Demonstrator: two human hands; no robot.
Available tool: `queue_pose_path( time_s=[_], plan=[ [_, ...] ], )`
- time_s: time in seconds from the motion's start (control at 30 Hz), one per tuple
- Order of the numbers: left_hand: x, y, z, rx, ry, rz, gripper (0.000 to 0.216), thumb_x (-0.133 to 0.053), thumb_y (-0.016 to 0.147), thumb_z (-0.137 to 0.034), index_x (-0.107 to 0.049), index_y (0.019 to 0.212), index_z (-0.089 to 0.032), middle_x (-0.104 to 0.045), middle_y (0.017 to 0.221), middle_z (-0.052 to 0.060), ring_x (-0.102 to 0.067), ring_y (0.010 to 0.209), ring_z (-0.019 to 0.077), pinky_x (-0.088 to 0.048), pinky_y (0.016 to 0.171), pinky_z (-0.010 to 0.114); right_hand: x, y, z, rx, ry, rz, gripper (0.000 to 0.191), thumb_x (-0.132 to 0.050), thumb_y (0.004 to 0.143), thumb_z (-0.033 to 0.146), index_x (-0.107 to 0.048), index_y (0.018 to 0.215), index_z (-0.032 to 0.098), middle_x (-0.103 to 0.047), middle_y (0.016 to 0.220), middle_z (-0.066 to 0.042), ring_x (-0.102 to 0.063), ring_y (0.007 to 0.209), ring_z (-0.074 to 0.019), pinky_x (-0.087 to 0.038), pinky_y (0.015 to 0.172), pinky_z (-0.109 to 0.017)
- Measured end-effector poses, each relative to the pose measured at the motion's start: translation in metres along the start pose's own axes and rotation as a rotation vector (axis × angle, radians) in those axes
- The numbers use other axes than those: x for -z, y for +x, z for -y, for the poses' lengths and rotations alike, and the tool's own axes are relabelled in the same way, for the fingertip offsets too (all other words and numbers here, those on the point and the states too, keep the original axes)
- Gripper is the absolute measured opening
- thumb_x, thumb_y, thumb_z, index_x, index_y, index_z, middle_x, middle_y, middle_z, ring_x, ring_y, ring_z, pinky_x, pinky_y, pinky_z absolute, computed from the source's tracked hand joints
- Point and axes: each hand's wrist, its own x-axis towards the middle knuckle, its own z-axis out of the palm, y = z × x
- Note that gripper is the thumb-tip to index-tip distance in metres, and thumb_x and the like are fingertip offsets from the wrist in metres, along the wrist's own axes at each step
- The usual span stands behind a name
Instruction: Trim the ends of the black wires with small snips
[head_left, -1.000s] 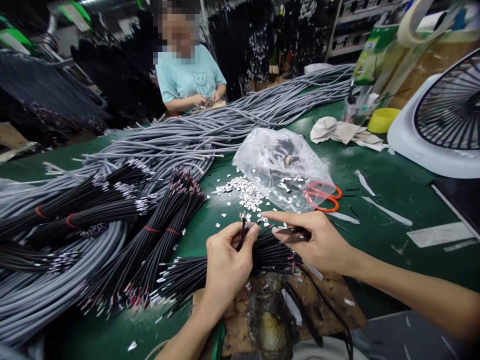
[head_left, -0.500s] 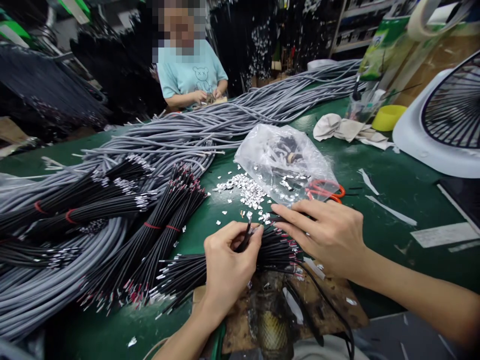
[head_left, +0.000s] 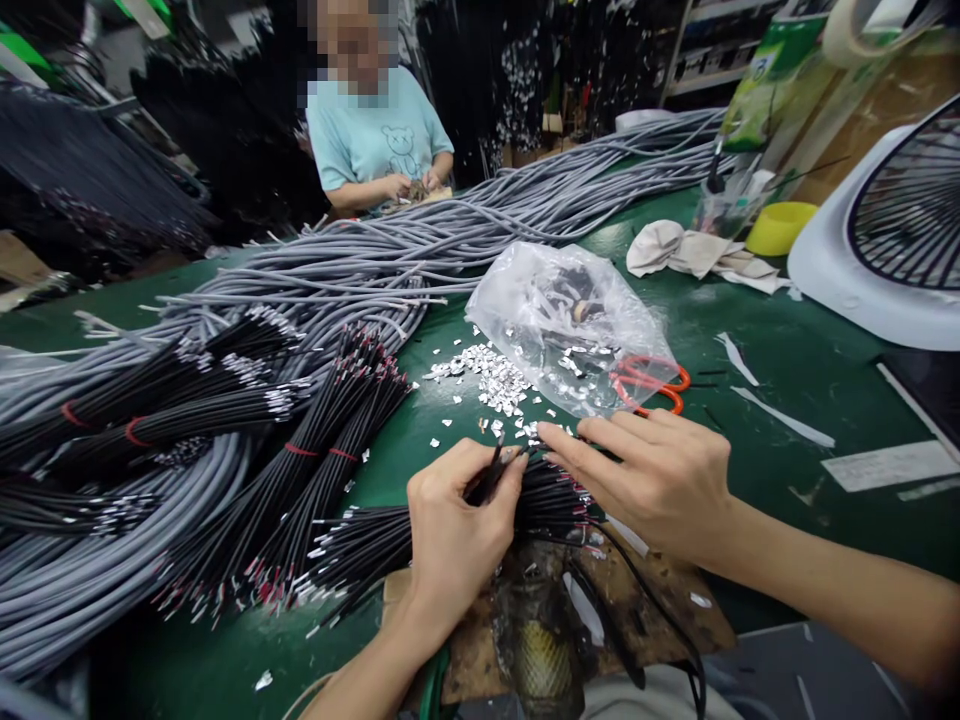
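Note:
My left hand (head_left: 454, 525) pinches a thin black wire (head_left: 491, 470) between thumb and fingers, its tip pointing up. My right hand (head_left: 652, 475) lies just to the right, fingers stretched toward that tip and resting over a loose bundle of black wires (head_left: 375, 545) on the green table (head_left: 780, 380). A scatter of small silver terminals (head_left: 495, 380) lies just beyond both hands. A scuffed brown pad (head_left: 652, 600) sits under the wire ends.
Banded black wire bundles (head_left: 300, 450) and a long mass of grey cables (head_left: 360, 280) fill the left. A clear plastic bag (head_left: 570, 320) covers orange scissors (head_left: 660, 385). A white fan (head_left: 885, 230), yellow cup (head_left: 780, 225) and cloth (head_left: 682, 250) stand right. Another person (head_left: 375, 130) works opposite.
My right hand has turned palm down and slid left toward the wire tip in my left hand. The dark piece seen under its fingers a second ago no longer shows.

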Motion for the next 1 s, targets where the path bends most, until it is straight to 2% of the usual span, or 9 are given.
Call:
queue_pose_path(
  time_s=[0.13,0.2,0.33,0.4,0.47,0.53,0.67,0.87,1.0],
  plan=[
    [0.000,0.001,0.000,-0.010,0.041,0.043,0.015,-0.056,0.078,-0.026,-0.066,0.071,-0.016,-0.057,0.059,0.000,-0.048,0.054,0.0123,-0.034,0.053,0.024,-0.004,-0.004,-0.001,0.015,0.038,0.036,0.022,-0.051,0.084,0.023,-0.063,0.103,0.023,-0.063,0.066,0.001,-0.051,0.057,-0.0115,-0.025,0.053,-0.029],
    [0.001,0.002,0.000,0.034,0.008,0.092,0.019,-0.053,0.080,-0.027,-0.064,0.070,-0.016,-0.058,0.062,0.001,-0.049,0.057,0.0128,-0.034,0.055,0.023,-0.007,-0.002,-0.001,-0.090,0.181,0.071,0.021,-0.051,0.085,0.028,-0.065,0.100,0.025,-0.063,0.067,0.001,-0.053,0.058,-0.0114,-0.029,0.054,-0.028],
    [0.006,0.006,-0.001,0.119,-0.173,0.173,0.025,-0.049,0.083,-0.030,-0.061,0.066,-0.015,-0.057,0.062,0.001,-0.049,0.059,0.0129,-0.035,0.055,0.022,-0.009,0.007,-0.001,-0.398,0.621,0.100,0.022,-0.054,0.083,0.035,-0.066,0.098,0.025,-0.066,0.078,0.000,-0.057,0.066,-0.0121,-0.039,0.060,-0.025],
    [0.007,0.007,-0.001,0.125,-0.238,0.211,0.028,-0.048,0.083,-0.031,-0.059,0.063,-0.015,-0.054,0.057,0.000,-0.046,0.056,0.0122,-0.033,0.053,0.022,-0.008,0.012,-0.001,-0.465,0.764,0.075,0.025,-0.059,0.079,0.035,-0.066,0.099,0.022,-0.066,0.080,-0.002,-0.057,0.067,-0.0126,-0.042,0.061,-0.025],
    [0.008,0.007,-0.001,0.138,-0.276,0.252,0.031,-0.047,0.084,-0.032,-0.058,0.060,-0.015,-0.049,0.052,-0.001,-0.042,0.051,0.0110,-0.030,0.050,0.022,-0.008,0.013,0.000,-0.449,0.833,0.030,0.026,-0.063,0.076,0.032,-0.066,0.098,0.020,-0.064,0.077,-0.002,-0.056,0.065,-0.0124,-0.043,0.060,-0.025],
    [0.007,0.007,0.000,0.155,-0.307,0.278,0.035,-0.044,0.085,-0.035,-0.057,0.059,-0.015,-0.045,0.050,-0.002,-0.039,0.048,0.0101,-0.027,0.046,0.022,-0.009,0.012,0.001,-0.372,0.873,-0.013,0.020,-0.061,0.076,0.025,-0.068,0.094,0.019,-0.061,0.072,-0.002,-0.054,0.062,-0.0117,-0.042,0.057,-0.024],
    [0.006,0.006,0.000,0.153,-0.314,0.277,0.036,-0.044,0.084,-0.036,-0.057,0.058,-0.015,-0.047,0.050,-0.002,-0.040,0.048,0.0098,-0.027,0.045,0.021,-0.013,0.007,0.001,-0.250,0.901,-0.062,0.016,-0.055,0.078,0.017,-0.068,0.087,0.016,-0.056,0.068,-0.003,-0.052,0.059,-0.0108,-0.040,0.051,-0.023],
    [0.005,0.006,-0.001,0.161,-0.317,0.239,0.032,-0.046,0.083,-0.034,-0.058,0.060,-0.015,-0.054,0.055,0.000,-0.047,0.053,0.0113,-0.032,0.048,0.021,-0.017,0.006,0.002,-0.214,0.903,-0.079,0.019,-0.053,0.078,0.014,-0.064,0.094,0.014,-0.054,0.072,-0.003,-0.051,0.062,-0.0113,-0.040,0.054,-0.024],
    [0.006,0.006,-0.002,0.092,-0.244,0.283,0.026,-0.046,0.084,-0.027,-0.059,0.066,-0.016,-0.056,0.058,0.001,-0.050,0.056,0.0122,-0.034,0.050,0.021,-0.018,0.006,0.007,-0.265,0.883,-0.043,0.013,-0.054,0.076,0.013,-0.062,0.087,0.014,-0.052,0.070,-0.002,-0.048,0.061,-0.0112,-0.037,0.054,-0.024]
  ],
)
